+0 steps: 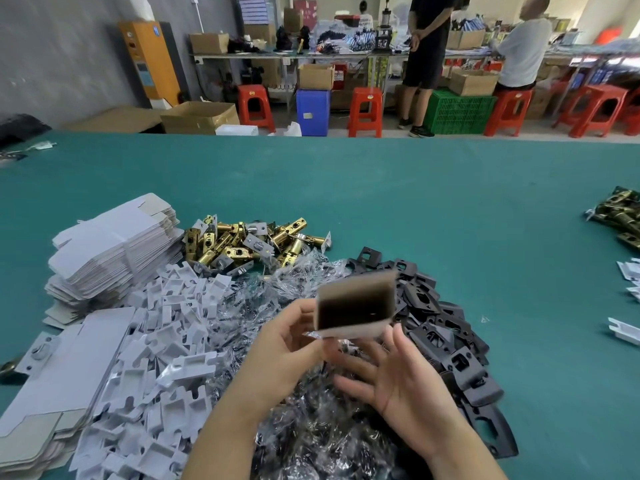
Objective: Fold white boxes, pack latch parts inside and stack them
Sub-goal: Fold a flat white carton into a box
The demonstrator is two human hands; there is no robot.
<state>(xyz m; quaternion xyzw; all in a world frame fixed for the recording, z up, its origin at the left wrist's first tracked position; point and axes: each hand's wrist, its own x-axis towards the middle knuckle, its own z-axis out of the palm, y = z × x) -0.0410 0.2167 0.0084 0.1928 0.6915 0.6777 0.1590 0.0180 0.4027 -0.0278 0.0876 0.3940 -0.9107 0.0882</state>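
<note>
Up close, my left hand pinched the open white cardboard box over the green bench; my right hand was spread beside it.

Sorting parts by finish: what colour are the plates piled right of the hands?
Matte black plates, clearest in the head view.

bare green table beyond the latch pile; plates crowding right

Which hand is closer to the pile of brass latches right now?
Left. The left hand holds the open box just below the brass latches; the right hand sits lower and further right, by the black plates.
</note>
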